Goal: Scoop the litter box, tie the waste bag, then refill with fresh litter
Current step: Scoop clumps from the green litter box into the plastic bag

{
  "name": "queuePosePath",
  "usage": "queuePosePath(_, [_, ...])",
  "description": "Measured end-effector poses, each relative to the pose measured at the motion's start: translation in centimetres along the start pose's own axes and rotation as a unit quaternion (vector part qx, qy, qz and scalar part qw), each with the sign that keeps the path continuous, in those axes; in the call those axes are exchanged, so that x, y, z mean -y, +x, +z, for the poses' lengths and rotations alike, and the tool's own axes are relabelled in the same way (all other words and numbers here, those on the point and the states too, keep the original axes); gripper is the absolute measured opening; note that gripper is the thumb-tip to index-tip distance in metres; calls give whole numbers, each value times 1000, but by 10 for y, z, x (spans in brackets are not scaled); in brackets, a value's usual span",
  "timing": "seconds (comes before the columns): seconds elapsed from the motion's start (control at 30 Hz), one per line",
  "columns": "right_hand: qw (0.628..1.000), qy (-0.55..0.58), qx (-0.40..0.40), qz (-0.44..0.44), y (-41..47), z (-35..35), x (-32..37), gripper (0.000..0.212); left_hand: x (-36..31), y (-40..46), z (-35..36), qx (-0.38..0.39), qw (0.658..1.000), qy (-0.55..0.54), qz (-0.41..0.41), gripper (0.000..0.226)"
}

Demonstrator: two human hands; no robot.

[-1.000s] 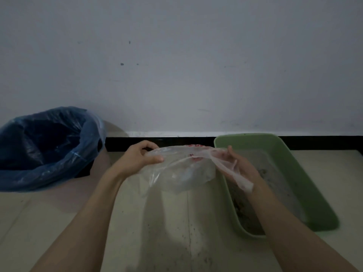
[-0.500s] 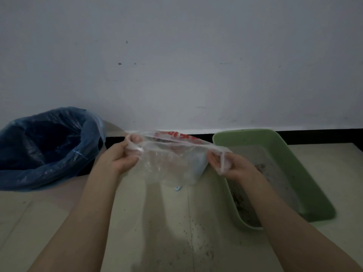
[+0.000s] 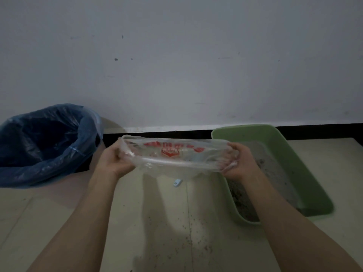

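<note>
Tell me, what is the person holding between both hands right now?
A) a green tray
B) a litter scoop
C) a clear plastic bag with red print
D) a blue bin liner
C: the left hand and right hand each grip one end of the clear plastic bag, stretched between them, red print showing.

A corner of a home, down at floor level.
You're looking at a pale tiled floor [image 3: 59, 222] against a plain wall [image 3: 176, 65] with dark skirting [image 3: 157, 135], a green litter box [image 3: 306, 171], and a bin [image 3: 43, 142] with a blue liner.
</note>
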State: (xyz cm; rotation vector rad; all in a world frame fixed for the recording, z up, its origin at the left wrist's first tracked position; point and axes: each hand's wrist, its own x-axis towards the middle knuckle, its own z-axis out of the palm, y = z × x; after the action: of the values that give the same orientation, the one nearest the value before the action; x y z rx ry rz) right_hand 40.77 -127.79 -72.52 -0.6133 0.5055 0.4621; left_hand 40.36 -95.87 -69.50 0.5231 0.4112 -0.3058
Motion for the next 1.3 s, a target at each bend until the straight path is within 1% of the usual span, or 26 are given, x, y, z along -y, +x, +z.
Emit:
queuePosePath(0.07, [999, -4, 24, -29, -2, 1, 5, 22, -4, -7, -2, 4, 998, 63, 16, 52])
queuePosePath(0.17, [993, 46, 78, -75, -4, 3, 10, 19, 0, -16, 1, 81, 979, 188, 7, 57])
queuePosePath(0.2, [988, 65, 107, -85, -7, 6, 9, 18, 2, -14, 3, 87, 972, 218, -2, 55])
queuePosePath(0.27, [983, 84, 132, -94, -3, 4, 7, 43, 1, -2, -2, 39, 967, 249, -34, 39])
queuePosePath(0.33, [986, 68, 125, -89, -4, 2, 4, 59, 3, 0, -1, -22, 941, 330, -72, 22])
queuePosePath(0.4, [992, 24, 102, -77, -11, 5, 0, 59, 8, 0, 0, -47, 906, 408, -103, 13])
queuePosePath(0.43, [995, -1, 78, -70, -12, 5, 0, 45, 8, 2, -2, -59, 899, 422, -104, 19])
queuePosePath(0.5, [997, -52, 31, -41, -16, 3, 0, 18, 10, 1, 1, -71, 917, 379, -101, 33])
queuePosePath(0.53, [996, -83, 9, -19, -16, 1, 0, 18, 8, 2, 0, -75, 936, 330, -94, 28])
queuePosePath(0.57, [994, -112, -13, -7, -14, -3, 0, 19, 6, 2, 1, -72, 958, 266, -82, 10])
queuePosePath(0.6, [990, -137, -22, -1, -11, -6, -1, 18, 6, 1, -1, -56, 973, 216, -53, 20])
queuePosePath(0.63, [987, -162, -21, -3, -11, -7, 0, 20, 3, 0, -2, -48, 980, 192, -39, 43])
queuePosePath(0.67, [980, -199, -12, 12, -10, -8, 0, 28, 1, -3, -2, -29, 979, 199, -31, 49])
queuePosePath(0.7, [969, -246, -5, 36, -10, -8, 0, 40, 1, -6, 0, -16, 964, 266, -23, 45])
queuePosePath(0.73, [948, -311, 3, 64, -12, -6, -1, 53, 2, -12, 4, -8, 927, 375, -15, 52])
queuePosePath(0.77, [921, -382, 2, 72, -12, -4, -1, 60, 2, -14, 8, -9, 864, 503, -16, 71])
queuePosePath(0.83, [855, -512, -74, 21, -9, 4, -8, 57, 7, -15, 16, -16, 704, 709, -10, 94])
queuePosePath(0.87, [826, -550, -126, -22, -7, 5, -12, 52, 11, -12, 16, -22, 638, 769, -4, 93])
queuePosePath(0.9, [809, -560, -169, -64, -2, 3, -16, 51, 15, -9, 14, -37, 594, 804, 11, 86])
queuePosePath(0.93, [809, -543, -200, -100, 3, 0, -20, 51, 20, -3, 9, -54, 574, 817, 30, 75])
queuePosePath(1.0, [818, -499, -239, -157, 7, -7, -25, 49, 28, 2, 2, -98, 565, 815, 81, 48])
queuePosePath(1.1, [794, -502, -295, -173, 5, -12, -30, 55, 33, 8, -7, -183, 519, 821, 150, 31])
queuePosePath(1.13, [782, -509, -316, -173, 4, -12, -32, 64, 33, 11, -10, -204, 523, 812, 159, 27])
queuePosePath(1.17, [776, -510, -329, -173, 4, -10, -34, 74, 34, 10, -9, -221, 559, 783, 160, 25])
queuePosePath(1.23, [777, -516, -324, -157, 4, -8, -39, 89, 36, 9, -9, -247, 679, 681, 119, 24])
queuePosePath(1.3, [755, -563, -311, -128, 1, -4, -43, 95, 37, 5, -10, -240, 777, 581, 26, 28])
